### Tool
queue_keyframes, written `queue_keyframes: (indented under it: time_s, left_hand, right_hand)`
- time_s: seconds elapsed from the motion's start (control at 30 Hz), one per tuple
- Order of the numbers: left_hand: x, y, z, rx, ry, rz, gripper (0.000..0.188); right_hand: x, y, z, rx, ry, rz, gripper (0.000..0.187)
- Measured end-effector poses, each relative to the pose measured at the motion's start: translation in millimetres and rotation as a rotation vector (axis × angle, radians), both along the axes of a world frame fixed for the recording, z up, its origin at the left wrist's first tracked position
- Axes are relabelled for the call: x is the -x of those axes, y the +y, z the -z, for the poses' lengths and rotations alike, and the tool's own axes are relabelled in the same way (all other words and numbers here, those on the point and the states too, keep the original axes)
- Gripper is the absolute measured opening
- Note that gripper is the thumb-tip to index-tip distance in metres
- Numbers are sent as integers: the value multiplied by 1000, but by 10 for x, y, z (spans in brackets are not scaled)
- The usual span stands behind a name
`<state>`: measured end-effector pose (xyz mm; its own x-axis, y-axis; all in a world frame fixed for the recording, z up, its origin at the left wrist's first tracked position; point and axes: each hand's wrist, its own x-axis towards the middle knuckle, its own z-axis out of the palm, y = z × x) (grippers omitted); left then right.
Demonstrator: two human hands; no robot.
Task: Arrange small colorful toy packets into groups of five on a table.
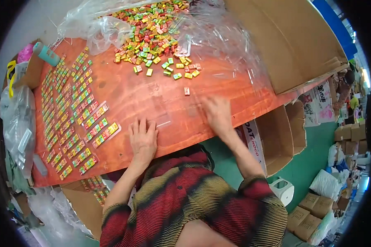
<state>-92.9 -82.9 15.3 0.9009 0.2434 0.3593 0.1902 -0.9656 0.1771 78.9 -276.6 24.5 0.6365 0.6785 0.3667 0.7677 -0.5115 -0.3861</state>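
Observation:
My left hand (143,138) lies on the orange-red table (127,92) near its front edge, palm down with fingers stretched out. Beside its fingertips is the faint edge of a clear plastic piece (164,123). To the right, my right hand (217,113) is over the table, its fingers smeared by motion, so their grip does not show. A single small red box (187,91) stands just beyond it. Farther back, a large heap of small red, yellow and green boxes (148,37) spreads out. Rows of filled clear strips (106,134) with similar boxes cover the table's left side.
Crumpled clear plastic sheeting (218,41) lies around the heap. A big cardboard box (286,41) stands at the back right. At the left are a teal bottle (46,54) and plastic bags (16,119). Open cartons (276,138) and a white stool (282,190) stand below the table's right side.

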Motion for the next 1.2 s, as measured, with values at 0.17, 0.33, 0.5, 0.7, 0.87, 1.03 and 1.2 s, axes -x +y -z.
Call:
queue_keyframes:
  time_s: [0.17,0.33,0.5,0.7,0.87,1.03,1.2]
  left_hand:
    - [-173,-80,-67,81,10,91,35]
    - [-206,-51,38,160,47,116,33]
    - [-75,-23,44,189,-30,82,26]
    - [-72,-22,64,248,-67,78,23]
    - [-84,-52,53,249,-86,65,23]
    - [-490,228,-29,208,-110,-5,32]
    - [-1410,876,-17,209,-114,-91,51]
  right_hand:
    - [-858,-4,92,-5,-242,250,23]
    - [-802,-216,155,128,-215,253,9]
    - [-382,-314,60,116,-168,186,9]
    - [-330,-250,93,146,-98,148,10]
    - [-345,-243,46,179,-232,113,19]
    - [-278,261,-218,153,-151,161,27]
    - [-613,1280,-131,152,27,38,43]
